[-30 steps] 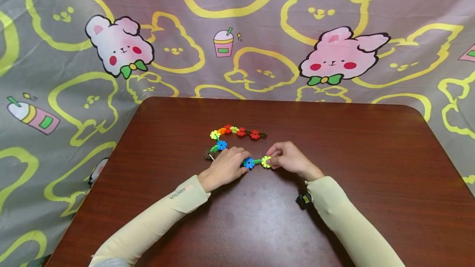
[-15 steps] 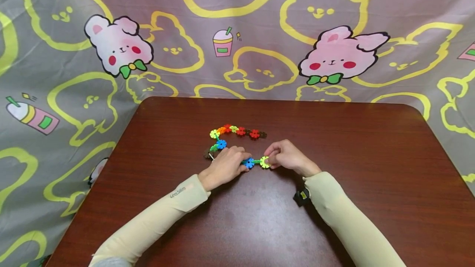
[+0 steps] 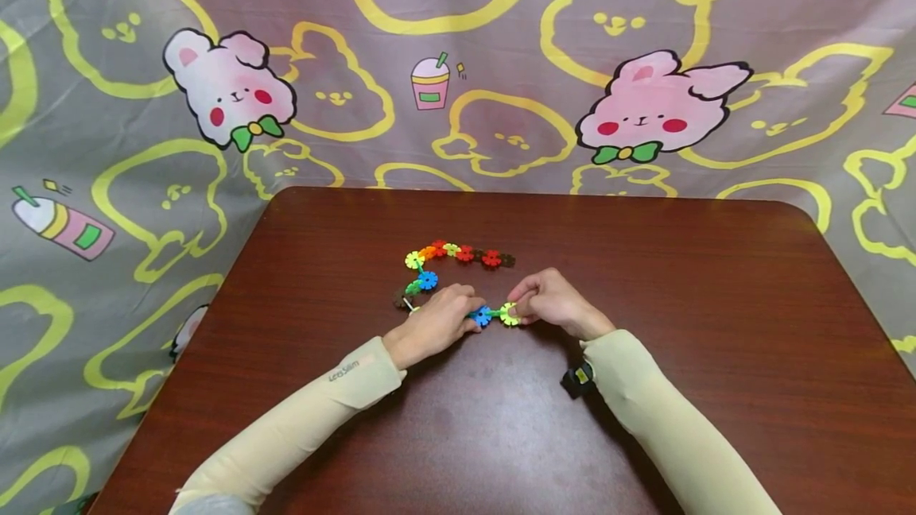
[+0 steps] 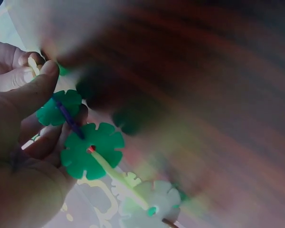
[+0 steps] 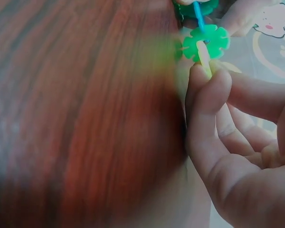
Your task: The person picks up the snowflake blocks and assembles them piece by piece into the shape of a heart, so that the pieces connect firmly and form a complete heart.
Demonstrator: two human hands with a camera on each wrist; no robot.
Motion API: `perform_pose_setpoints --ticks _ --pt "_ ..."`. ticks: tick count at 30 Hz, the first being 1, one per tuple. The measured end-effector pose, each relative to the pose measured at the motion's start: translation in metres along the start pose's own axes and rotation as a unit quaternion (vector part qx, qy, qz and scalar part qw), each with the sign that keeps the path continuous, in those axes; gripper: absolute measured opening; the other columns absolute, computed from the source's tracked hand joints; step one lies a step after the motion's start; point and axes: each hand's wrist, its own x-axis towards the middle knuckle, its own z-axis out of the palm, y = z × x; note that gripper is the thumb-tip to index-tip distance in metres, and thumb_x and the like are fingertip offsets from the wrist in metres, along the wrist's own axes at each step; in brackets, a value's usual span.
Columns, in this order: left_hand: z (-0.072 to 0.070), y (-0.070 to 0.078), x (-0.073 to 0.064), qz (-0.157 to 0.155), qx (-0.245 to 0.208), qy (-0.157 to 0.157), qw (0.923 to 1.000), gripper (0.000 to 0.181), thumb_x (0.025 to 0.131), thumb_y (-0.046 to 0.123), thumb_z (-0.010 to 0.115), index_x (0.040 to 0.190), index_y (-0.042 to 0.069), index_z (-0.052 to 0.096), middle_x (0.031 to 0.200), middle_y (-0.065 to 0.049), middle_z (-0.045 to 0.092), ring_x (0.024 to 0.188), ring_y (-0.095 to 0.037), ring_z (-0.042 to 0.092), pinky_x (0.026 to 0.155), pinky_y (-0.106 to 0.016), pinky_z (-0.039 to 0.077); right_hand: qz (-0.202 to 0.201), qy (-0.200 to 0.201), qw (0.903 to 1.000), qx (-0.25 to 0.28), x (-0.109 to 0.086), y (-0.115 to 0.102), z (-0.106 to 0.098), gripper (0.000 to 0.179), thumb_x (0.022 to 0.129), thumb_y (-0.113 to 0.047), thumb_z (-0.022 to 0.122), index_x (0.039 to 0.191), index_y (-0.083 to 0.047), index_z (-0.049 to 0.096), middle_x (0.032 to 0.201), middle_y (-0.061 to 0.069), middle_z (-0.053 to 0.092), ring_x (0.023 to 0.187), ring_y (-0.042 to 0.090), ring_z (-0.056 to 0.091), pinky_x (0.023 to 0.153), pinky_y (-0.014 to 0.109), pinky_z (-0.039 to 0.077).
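Note:
A chain of notched, flower-shaped interlocking plastic discs (image 3: 427, 280) curves over the table in several colours. My left hand (image 3: 440, 320) covers its near-left part and holds it beside a blue disc (image 3: 482, 317). Seen from the left wrist, two green discs (image 4: 92, 152) lie along the fingers, and a pale yellow disc set edge-on links to a whitish one. With thumb and forefinger my right hand (image 3: 554, 304) pinches a yellow disc (image 3: 509, 314) at the chain's right end. The right wrist view has this yellow disc edge-on, slotted against a green disc (image 5: 206, 42).
The chain's far arm, with red discs (image 3: 491, 259), orange, yellow and brown ones, lies behind my hands. The brown wooden table (image 3: 701, 276) extends to a patterned cloth curtain (image 3: 501, 62) at the back and sides. A black device (image 3: 577, 379) hangs under my right wrist.
My right hand has shifted slightly left, towards the left hand, with the yellow disc still pinched. The left hand has hardly moved.

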Motion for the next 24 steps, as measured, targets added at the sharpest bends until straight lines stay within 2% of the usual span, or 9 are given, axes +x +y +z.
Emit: perform_pose_setpoints --ticks 6,9,12,15,17,19,22,24 --pt "-0.001 0.001 0.0 -0.025 0.002 -0.009 0.9996 0.018 0.085 0.02 0.075 0.097 0.008 0.069 0.081 -0.003 0.059 0.078 -0.019 0.059 0.072 -0.031 0.05 -0.005 -0.018 0.9998 -0.005 0.0 0.0 -0.002 0.019 0.081 0.004 0.067 0.098 0.012 0.065 0.077 0.008 0.07 0.063 0.011 0.065 0.063 0.029 0.057" --pt "-0.001 0.002 -0.001 -0.038 0.009 -0.014 0.9991 0.023 0.084 0.02 0.075 0.103 0.008 0.07 0.085 -0.003 0.061 0.08 -0.019 0.061 0.071 -0.032 0.05 -0.012 -0.014 0.9983 -0.055 0.001 -0.004 -0.004 0.015 0.082 -0.003 0.071 0.094 0.006 0.068 0.076 0.006 0.069 0.063 0.012 0.063 0.061 0.031 0.057" --pt "-0.002 0.002 -0.002 -0.046 0.017 -0.018 0.9986 0.029 0.084 0.021 0.075 0.11 0.008 0.07 0.09 -0.003 0.064 0.084 -0.021 0.062 0.074 -0.033 0.051 -0.025 0.014 0.9915 -0.127 0.002 -0.011 -0.009 0.013 0.083 -0.014 0.074 0.089 -0.003 0.071 0.072 0.006 0.066 0.059 0.014 0.058 0.055 0.029 0.053" --pt "-0.003 0.002 -0.004 -0.056 0.018 -0.019 0.9981 0.037 0.084 0.024 0.075 0.116 0.007 0.068 0.098 -0.005 0.066 0.091 -0.022 0.063 0.08 -0.035 0.052 -0.059 0.054 0.9787 -0.189 0.006 -0.018 -0.013 0.013 0.084 -0.02 0.074 0.086 -0.007 0.071 0.073 0.006 0.065 0.061 0.016 0.054 0.056 0.028 0.047" --pt "-0.003 0.002 -0.005 -0.064 0.014 -0.019 0.9977 0.041 0.084 0.027 0.076 0.118 0.007 0.067 0.102 -0.005 0.066 0.093 -0.023 0.063 0.082 -0.037 0.051 -0.092 0.078 0.9661 -0.228 0.01 -0.022 -0.015 0.013 0.085 -0.02 0.073 0.089 -0.007 0.07 0.08 0.008 0.066 0.068 0.018 0.056 0.061 0.031 0.047" --pt "-0.003 0.002 -0.006 -0.069 0.013 -0.018 0.9974 0.045 0.083 0.031 0.076 0.12 0.007 0.065 0.104 -0.006 0.066 0.095 -0.023 0.062 0.083 -0.038 0.05 -0.129 0.093 0.9499 -0.269 0.015 -0.025 -0.015 0.016 0.086 -0.019 0.072 0.096 -0.006 0.069 0.093 0.009 0.066 0.081 0.022 0.058 0.073 0.036 0.048" --pt "-0.002 0.003 -0.008 -0.071 0.013 -0.01 0.9974 0.048 0.083 0.036 0.075 0.12 0.008 0.065 0.104 -0.005 0.065 0.094 -0.023 0.061 0.082 -0.039 0.049 -0.169 0.092 0.9245 -0.329 0.022 -0.027 -0.009 0.026 0.087 -0.018 0.07 0.109 -0.005 0.065 0.114 0.013 0.062 0.105 0.03 0.054 0.091 0.045 0.046" --pt "-0.001 0.003 -0.01 -0.07 0.015 -0.002 0.9974 0.048 0.083 0.038 0.075 0.119 0.008 0.066 0.102 -0.005 0.065 0.091 -0.022 0.06 0.08 -0.038 0.049 -0.187 0.092 0.908 -0.363 0.026 -0.029 -0.003 0.03 0.088 -0.018 0.07 0.114 -0.005 0.063 0.12 0.014 0.057 0.112 0.033 0.049 0.096 0.049 0.042"
